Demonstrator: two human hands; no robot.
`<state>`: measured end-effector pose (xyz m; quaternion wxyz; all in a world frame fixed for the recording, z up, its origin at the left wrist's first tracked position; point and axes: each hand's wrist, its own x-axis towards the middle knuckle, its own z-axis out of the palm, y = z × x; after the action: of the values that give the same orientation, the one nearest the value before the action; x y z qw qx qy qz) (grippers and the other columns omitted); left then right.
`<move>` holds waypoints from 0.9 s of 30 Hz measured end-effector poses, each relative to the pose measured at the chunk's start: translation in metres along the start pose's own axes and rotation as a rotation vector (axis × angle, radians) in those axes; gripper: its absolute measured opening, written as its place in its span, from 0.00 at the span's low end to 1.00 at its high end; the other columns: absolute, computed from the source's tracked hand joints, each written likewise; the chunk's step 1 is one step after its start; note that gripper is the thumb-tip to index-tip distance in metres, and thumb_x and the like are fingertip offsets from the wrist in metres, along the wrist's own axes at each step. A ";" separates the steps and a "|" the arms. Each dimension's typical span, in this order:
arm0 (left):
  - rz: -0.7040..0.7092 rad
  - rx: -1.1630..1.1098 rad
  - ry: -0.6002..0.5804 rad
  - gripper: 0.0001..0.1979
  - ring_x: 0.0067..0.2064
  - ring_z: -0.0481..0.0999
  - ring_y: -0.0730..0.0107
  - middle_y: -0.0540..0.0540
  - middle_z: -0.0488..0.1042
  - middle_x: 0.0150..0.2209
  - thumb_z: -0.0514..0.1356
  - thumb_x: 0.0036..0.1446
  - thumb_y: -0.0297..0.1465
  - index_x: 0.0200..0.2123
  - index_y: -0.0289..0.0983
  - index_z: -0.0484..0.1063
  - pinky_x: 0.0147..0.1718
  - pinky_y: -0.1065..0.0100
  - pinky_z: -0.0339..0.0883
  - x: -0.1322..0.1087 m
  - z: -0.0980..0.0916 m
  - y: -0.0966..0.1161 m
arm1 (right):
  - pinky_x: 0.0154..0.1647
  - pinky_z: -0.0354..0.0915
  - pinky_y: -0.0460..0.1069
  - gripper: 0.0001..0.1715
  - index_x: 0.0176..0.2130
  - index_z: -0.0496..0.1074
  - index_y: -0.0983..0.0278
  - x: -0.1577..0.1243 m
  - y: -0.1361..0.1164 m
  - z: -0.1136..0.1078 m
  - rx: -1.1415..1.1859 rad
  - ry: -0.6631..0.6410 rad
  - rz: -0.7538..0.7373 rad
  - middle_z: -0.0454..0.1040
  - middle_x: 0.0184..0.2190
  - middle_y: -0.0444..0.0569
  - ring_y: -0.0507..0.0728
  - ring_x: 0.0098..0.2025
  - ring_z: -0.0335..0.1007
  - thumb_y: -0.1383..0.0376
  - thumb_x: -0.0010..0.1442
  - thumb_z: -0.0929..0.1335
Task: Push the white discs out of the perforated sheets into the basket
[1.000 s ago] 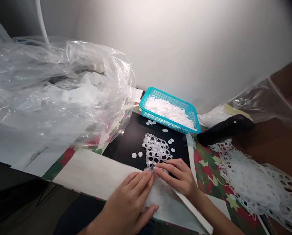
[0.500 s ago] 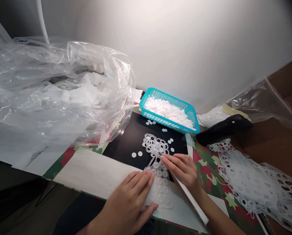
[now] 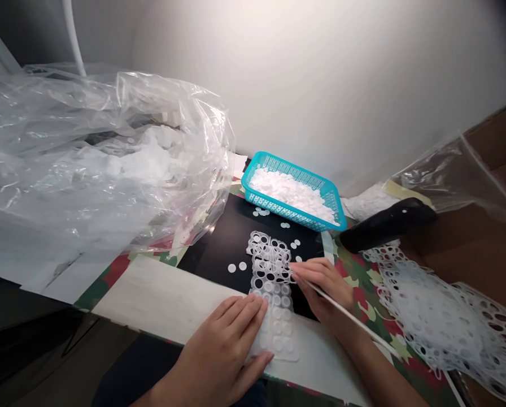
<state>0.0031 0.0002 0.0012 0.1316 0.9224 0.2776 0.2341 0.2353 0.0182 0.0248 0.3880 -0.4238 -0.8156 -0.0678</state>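
The left hand (image 3: 219,350) lies open and flat, pressing on a translucent white sheet of round dots (image 3: 276,322). The right hand (image 3: 325,288) grips a thin white plastic strip (image 3: 346,312) between its fingers, just beside the sheet.

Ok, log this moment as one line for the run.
Left hand: on dot sheet | right hand: holding white strip | teal basket: white dots

left hand (image 3: 218,351): flat, palm down, fingers together | right hand (image 3: 324,288): fingers curled inward
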 end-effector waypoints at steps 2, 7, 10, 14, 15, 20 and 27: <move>0.002 0.006 0.003 0.26 0.56 0.67 0.61 0.43 0.68 0.56 0.54 0.63 0.38 0.60 0.31 0.60 0.54 0.61 0.63 0.000 0.000 0.000 | 0.32 0.71 0.51 0.13 0.43 0.72 0.64 0.000 -0.008 -0.001 0.094 -0.059 -0.060 0.78 0.34 0.50 0.55 0.34 0.73 0.75 0.58 0.67; 0.000 0.020 -0.016 0.27 0.57 0.66 0.62 0.43 0.68 0.57 0.52 0.64 0.39 0.61 0.31 0.58 0.55 0.61 0.61 -0.002 -0.002 -0.001 | 0.30 0.71 0.50 0.15 0.46 0.71 0.71 -0.010 -0.014 -0.003 0.164 -0.251 -0.212 0.78 0.33 0.53 0.55 0.32 0.73 0.76 0.57 0.68; -0.004 0.013 -0.035 0.27 0.57 0.66 0.62 0.43 0.67 0.58 0.52 0.64 0.40 0.62 0.31 0.56 0.56 0.61 0.61 -0.002 -0.003 -0.001 | 0.29 0.70 0.51 0.16 0.47 0.70 0.72 -0.014 -0.011 -0.003 0.135 -0.291 -0.237 0.78 0.34 0.55 0.56 0.33 0.72 0.76 0.57 0.67; -0.026 0.010 -0.063 0.29 0.56 0.66 0.59 0.42 0.66 0.58 0.52 0.63 0.41 0.62 0.31 0.56 0.56 0.59 0.60 0.001 -0.002 0.000 | 0.30 0.70 0.52 0.16 0.48 0.70 0.73 -0.013 -0.012 -0.005 0.079 -0.322 -0.270 0.79 0.36 0.56 0.57 0.35 0.72 0.76 0.59 0.66; -0.031 0.010 -0.066 0.29 0.56 0.66 0.59 0.41 0.66 0.58 0.53 0.63 0.41 0.62 0.31 0.56 0.56 0.59 0.60 0.001 -0.001 0.000 | 0.30 0.70 0.52 0.15 0.48 0.70 0.73 -0.012 -0.013 -0.006 0.058 -0.330 -0.283 0.79 0.36 0.56 0.57 0.35 0.72 0.75 0.60 0.66; -0.040 0.008 -0.059 0.27 0.55 0.67 0.58 0.41 0.66 0.57 0.54 0.62 0.40 0.60 0.32 0.59 0.55 0.57 0.61 0.000 0.001 0.000 | 0.30 0.70 0.51 0.12 0.46 0.71 0.75 -0.011 -0.016 -0.008 -0.053 -0.378 -0.331 0.79 0.37 0.55 0.57 0.36 0.73 0.75 0.61 0.65; -0.039 -0.004 -0.020 0.25 0.53 0.68 0.59 0.41 0.67 0.57 0.55 0.62 0.39 0.59 0.32 0.61 0.54 0.58 0.61 0.002 0.000 0.001 | 0.32 0.67 0.51 0.10 0.43 0.74 0.71 -0.014 -0.018 -0.007 -0.214 -0.323 -0.425 0.79 0.40 0.53 0.57 0.36 0.73 0.74 0.60 0.67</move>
<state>0.0050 0.0007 0.0018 0.1410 0.9188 0.2938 0.2228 0.2308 -0.0050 0.0238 0.1834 -0.2870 -0.9256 -0.1650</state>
